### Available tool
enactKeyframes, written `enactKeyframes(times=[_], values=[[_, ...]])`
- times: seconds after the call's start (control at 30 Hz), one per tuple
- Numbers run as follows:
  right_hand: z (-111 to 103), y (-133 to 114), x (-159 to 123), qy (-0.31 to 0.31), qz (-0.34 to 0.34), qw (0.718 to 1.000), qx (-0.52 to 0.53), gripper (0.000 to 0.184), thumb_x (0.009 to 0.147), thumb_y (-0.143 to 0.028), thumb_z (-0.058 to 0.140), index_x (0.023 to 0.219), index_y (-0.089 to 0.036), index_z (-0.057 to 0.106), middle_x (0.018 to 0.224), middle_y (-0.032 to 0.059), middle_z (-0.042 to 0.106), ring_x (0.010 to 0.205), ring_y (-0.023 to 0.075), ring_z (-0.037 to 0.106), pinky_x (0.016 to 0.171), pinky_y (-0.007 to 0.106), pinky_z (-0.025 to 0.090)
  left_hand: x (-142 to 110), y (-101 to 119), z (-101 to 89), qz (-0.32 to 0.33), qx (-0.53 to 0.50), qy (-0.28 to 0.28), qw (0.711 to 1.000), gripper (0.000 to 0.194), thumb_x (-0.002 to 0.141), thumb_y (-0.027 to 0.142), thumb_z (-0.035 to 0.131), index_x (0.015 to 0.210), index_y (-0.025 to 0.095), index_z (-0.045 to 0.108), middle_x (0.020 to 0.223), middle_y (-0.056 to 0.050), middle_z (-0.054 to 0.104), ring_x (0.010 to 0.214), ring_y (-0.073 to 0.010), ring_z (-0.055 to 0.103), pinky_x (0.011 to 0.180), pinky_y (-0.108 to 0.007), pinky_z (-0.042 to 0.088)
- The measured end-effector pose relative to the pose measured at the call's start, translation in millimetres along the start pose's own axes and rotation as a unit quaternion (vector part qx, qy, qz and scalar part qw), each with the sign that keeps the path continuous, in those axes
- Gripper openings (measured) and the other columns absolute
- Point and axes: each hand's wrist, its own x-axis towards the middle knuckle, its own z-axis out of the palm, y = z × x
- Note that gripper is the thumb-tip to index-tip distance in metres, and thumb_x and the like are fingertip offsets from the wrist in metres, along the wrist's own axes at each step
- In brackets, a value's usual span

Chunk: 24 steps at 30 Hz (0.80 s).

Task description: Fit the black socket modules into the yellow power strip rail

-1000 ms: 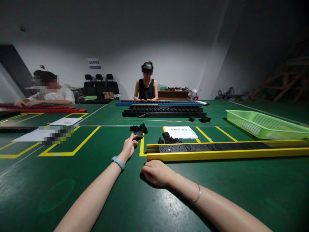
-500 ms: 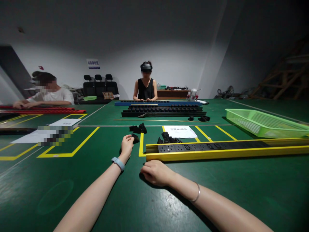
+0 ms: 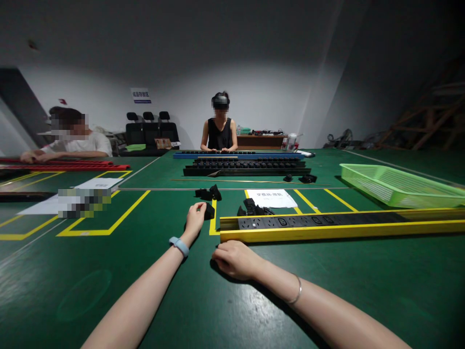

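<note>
Pinched in my left hand (image 3: 195, 220) is a small black socket module (image 3: 209, 212), just left of a yellow rail's open end. The yellow rail (image 3: 308, 235) lies across the right side of the table and carries a row of black socket modules (image 3: 283, 222). My right hand (image 3: 234, 259) rests curled on the table, close in front of the rail's left end. Its fingertips are tucked out of sight, so I cannot tell what they hold. Loose black modules (image 3: 209, 193) lie beyond my left hand, and more black modules (image 3: 251, 207) sit behind the rail.
A green basket (image 3: 395, 186) stands at the right behind the rail. A paper sign (image 3: 271, 198) lies behind the rail. Farther off are black rails (image 3: 247, 169) and a blue rail (image 3: 238, 155), with a person behind them. Another person sits by red rails (image 3: 72, 166) at left.
My left hand has shifted slightly right, and the black module in it has turned and moved nearer the rail's end. My right hand stays in place.
</note>
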Motion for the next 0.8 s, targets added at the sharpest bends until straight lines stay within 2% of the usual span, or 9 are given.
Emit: enactKeyframes(times=[0.07,0.13,0.27,0.37,0.43,0.6,0.67,0.73,0.8], values=[[0,0,0,0.000,0.001,1.000,0.001,0.006,0.086,-0.019,0.052,0.088,-0.019,0.058,0.076,0.0010,0.062,0.066,0.0123,0.053,0.061,0.024,0.034,0,0,1.2,0.054,0.058,0.018,0.997,0.032,0.075,0.040,0.068,0.100,0.019,0.067,0.103,-0.010,0.060,0.081,-0.0184,0.058,0.075,-0.028,0.045],[-1,0,0,0.000,0.001,1.000,0.001,0.006,0.085,-0.019,0.053,0.088,-0.019,0.058,0.076,0.0008,0.061,0.065,0.0122,0.053,0.061,0.024,0.034,0,-2,2.0,0.081,0.097,0.008,0.992,0.033,0.077,0.037,0.067,0.105,0.020,0.066,0.109,-0.010,0.059,0.082,-0.0178,0.059,0.078,-0.028,0.045],[-1,-1,0,0.003,0.002,1.000,0.000,0.007,0.086,-0.020,0.051,0.088,-0.019,0.058,0.075,0.0005,0.061,0.065,0.0122,0.053,0.061,0.024,0.034,0,-4,1.3,0.061,0.071,-0.025,0.995,0.025,0.084,0.029,0.057,0.105,0.020,0.066,0.103,-0.009,0.066,0.090,-0.0202,0.061,0.077,-0.028,0.046],[0,0,0,0.003,0.003,1.000,0.002,0.007,0.086,-0.019,0.052,0.088,-0.019,0.058,0.075,0.0005,0.061,0.065,0.0122,0.053,0.061,0.024,0.034,-2,-2,0.8,0.031,0.049,-0.040,0.998,0.022,0.083,0.028,0.057,0.100,0.021,0.068,0.089,-0.007,0.069,0.084,-0.0217,0.062,0.071,-0.028,0.046],[0,0,0,0.001,0.004,1.000,0.005,0.007,0.086,-0.019,0.052,0.089,-0.019,0.058,0.076,0.0005,0.061,0.065,0.0122,0.053,0.061,0.024,0.034,-3,1,1.7,0.034,0.043,-0.049,0.997,0.018,0.082,0.027,0.058,0.095,0.021,0.070,0.086,-0.006,0.070,0.084,-0.0222,0.063,0.073,-0.028,0.045],[-1,0,0,0.000,0.006,1.000,0.007,0.007,0.086,-0.019,0.052,0.089,-0.019,0.059,0.075,0.0006,0.061,0.065,0.0122,0.053,0.061,0.024,0.034,-4,4,5.2,0.063,0.050,-0.072,0.994,0.021,0.081,0.033,0.060,0.094,0.021,0.072,0.099,-0.008,0.067,0.095,-0.0225,0.059,0.087,-0.030,0.043],[-1,0,0,0.000,0.006,1.000,0.008,0.008,0.086,-0.020,0.052,0.089,-0.019,0.059,0.076,0.0007,0.061,0.065,0.0123,0.053,0.061,0.024,0.034,-5,7,2.1,0.077,0.073,-0.114,0.988,0.027,0.081,0.037,0.061,0.101,0.022,0.072,0.107,-0.008,0.060,0.103,-0.0224,0.055,0.093,-0.032,0.041],[-1,0,0,0.000,0.007,1.000,0.012,0.008,0.086,-0.020,0.052,0.089,-0.019,0.059,0.077,0.0009,0.061,0.066,0.0122,0.053,0.061,0.024,0.034,-6,11,-5.4,0.063,0.103,-0.190,0.974,0.036,0.077,0.040,0.067,0.109,0.025,0.070,0.114,-0.008,0.051,0.105,-0.0222,0.052,0.096,-0.033,0.041],[-1,0,0,-0.001,0.007,1.000,0.016,0.008,0.086,-0.020,0.052,0.089,-0.019,0.059,0.077,0.0010,0.061,0.065,0.0121,0.053,0.061,0.023,0.034,-7,16,-15.5,0.034,0.118,-0.281,0.952,0.054,0.069,0.040,0.074,0.120,0.029,0.063,0.120,-0.007,0.043,0.101,-0.0209,0.052,0.094,-0.035,0.043]])
